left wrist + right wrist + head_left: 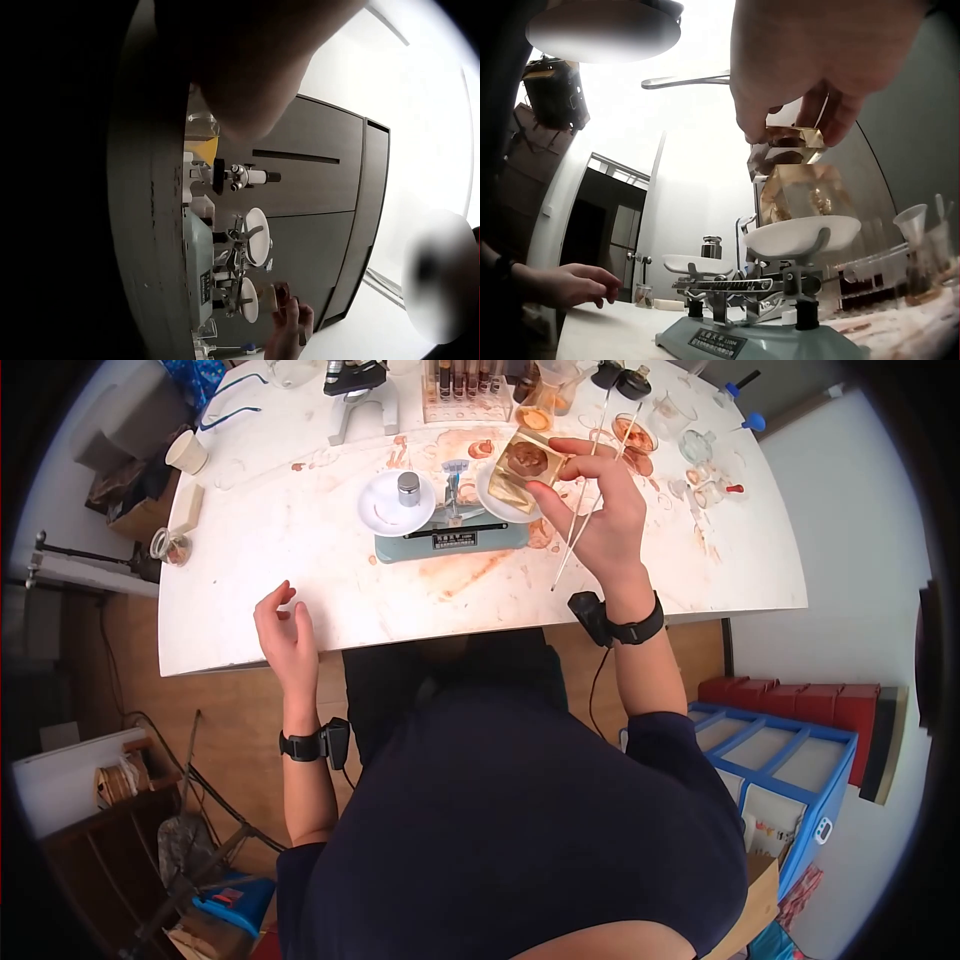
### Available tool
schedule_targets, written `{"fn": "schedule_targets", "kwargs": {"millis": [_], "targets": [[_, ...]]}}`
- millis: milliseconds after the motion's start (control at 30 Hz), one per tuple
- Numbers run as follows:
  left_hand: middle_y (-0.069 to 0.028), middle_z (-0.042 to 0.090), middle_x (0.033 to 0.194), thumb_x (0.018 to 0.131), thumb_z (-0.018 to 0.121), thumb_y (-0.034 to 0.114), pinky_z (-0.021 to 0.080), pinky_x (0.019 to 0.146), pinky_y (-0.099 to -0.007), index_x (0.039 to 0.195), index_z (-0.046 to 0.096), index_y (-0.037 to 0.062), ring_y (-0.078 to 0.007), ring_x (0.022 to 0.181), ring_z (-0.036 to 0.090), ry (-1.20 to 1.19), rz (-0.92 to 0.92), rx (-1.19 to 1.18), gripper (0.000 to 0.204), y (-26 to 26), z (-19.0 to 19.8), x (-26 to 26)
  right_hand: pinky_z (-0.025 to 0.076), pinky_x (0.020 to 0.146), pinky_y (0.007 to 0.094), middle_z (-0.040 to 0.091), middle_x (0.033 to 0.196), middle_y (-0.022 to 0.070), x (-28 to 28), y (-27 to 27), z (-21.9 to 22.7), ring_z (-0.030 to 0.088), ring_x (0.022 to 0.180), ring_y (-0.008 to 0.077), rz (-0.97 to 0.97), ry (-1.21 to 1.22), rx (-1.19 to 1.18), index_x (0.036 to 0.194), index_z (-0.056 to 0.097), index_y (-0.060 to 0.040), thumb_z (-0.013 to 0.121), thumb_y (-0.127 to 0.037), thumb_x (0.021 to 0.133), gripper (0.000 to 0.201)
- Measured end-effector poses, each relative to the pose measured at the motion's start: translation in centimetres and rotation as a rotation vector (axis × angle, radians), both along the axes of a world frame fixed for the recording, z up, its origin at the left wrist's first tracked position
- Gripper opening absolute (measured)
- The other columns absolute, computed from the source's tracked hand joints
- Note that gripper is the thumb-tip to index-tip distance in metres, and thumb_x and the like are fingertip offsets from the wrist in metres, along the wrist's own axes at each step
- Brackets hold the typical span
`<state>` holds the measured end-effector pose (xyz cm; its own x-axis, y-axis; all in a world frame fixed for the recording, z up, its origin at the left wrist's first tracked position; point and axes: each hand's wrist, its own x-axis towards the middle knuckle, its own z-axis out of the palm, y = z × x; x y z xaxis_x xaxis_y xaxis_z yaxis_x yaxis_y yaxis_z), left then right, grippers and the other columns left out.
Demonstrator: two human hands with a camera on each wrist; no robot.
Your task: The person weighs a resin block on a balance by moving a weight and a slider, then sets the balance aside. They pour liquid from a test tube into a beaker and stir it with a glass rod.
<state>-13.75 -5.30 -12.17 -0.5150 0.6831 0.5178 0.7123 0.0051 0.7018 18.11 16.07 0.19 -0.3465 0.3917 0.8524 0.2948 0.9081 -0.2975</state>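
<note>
My right hand (605,510) pinches a clear, amber-tinted resin block (528,458) with a dark round specimen inside, over the balance's right pan. Metal tweezers (566,563) are also tucked in this hand, their joined end pointing back toward me. Below the held block, a second clear block (806,196) with small golden pieces sits on the right pan (802,236); the two overlap closely in the right wrist view. On the left pan (378,513) stands a metal weight (408,489). My left hand (288,635) rests at the table's front edge, fingers loosely bent, holding nothing.
The balance has a green base (400,549). Behind it stand a microscope (360,405) and a rack of tubes (465,395). Glassware, including a beaker (673,412), lies at the right. A paper cup (187,452) and a small jar (171,546) are at the left.
</note>
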Motion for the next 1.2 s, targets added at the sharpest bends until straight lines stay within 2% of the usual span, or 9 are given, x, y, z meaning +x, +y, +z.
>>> {"fn": "schedule_targets", "kwargs": {"millis": [233, 433, 733, 1033, 1200], "targets": [[-0.0113, 0.065, 0.116, 0.091, 0.063, 0.003, 0.048, 0.082, -0.0359, 0.118, 0.065, 0.0035, -0.0266, 0.106, 0.060, 0.222, 0.042, -0.032, 0.027, 0.4, -0.3, 0.6, 0.055, 0.078, 0.0345, 0.071, 0.107, 0.0138, -0.3, 0.2, -0.6, 0.067, 0.098, 0.0284, -0.065, -0.055, -0.004, 0.096, 0.061, -0.0058, 0.088, -0.010, 0.074, 0.035], [-0.0111, 0.066, 0.113, 0.091, 0.063, 0.002, 0.049, 0.077, -0.0351, 0.113, 0.068, 0.0038, -0.0266, 0.104, 0.060, 0.212, 0.061, -0.016, 0.023, 0.5, -0.4, 0.8, 0.056, 0.084, 0.0359, 0.069, 0.116, 0.0152, -0.6, 0.1, -1.1, 0.067, 0.103, 0.0311, -0.041, -0.056, -0.054, 0.102, 0.060, -0.0065, 0.087, -0.008, 0.073, 0.039], [-0.0109, 0.066, 0.112, 0.090, 0.063, 0.000, 0.049, 0.075, -0.0341, 0.112, 0.068, 0.0040, -0.0257, 0.103, 0.061, 0.210, 0.068, -0.001, 0.023, 0.6, -0.3, 1.0, 0.055, 0.088, 0.0379, 0.067, 0.119, 0.0160, -0.4, 0.0, -1.1, 0.066, 0.107, 0.0326, 0.018, -0.031, -0.202, 0.105, 0.060, -0.0071, 0.086, -0.006, 0.074, 0.040], [-0.0105, 0.067, 0.111, 0.090, 0.063, 0.000, 0.050, 0.075, -0.0336, 0.110, 0.069, 0.0041, -0.0256, 0.102, 0.062, 0.200, 0.072, -0.016, 0.022, 0.6, -0.3, 1.1, 0.056, 0.086, 0.0366, 0.067, 0.122, 0.0166, -0.7, -0.1, -0.8, 0.067, 0.106, 0.0320, -0.036, -0.040, -0.177, 0.106, 0.061, -0.0068, 0.087, -0.009, 0.075, 0.041], [-0.0110, 0.067, 0.112, 0.090, 0.062, -0.002, 0.050, 0.076, -0.0309, 0.110, 0.068, 0.0028, -0.0235, 0.101, 0.063, 0.221, 0.078, -0.026, 0.022, 0.7, -0.3, 1.1, 0.056, 0.079, 0.0351, 0.069, 0.118, 0.0157, -0.6, 0.1, -0.9, 0.068, 0.101, 0.0275, -0.066, -0.082, -0.189, 0.107, 0.062, -0.0052, 0.088, -0.014, 0.075, 0.042]]}}
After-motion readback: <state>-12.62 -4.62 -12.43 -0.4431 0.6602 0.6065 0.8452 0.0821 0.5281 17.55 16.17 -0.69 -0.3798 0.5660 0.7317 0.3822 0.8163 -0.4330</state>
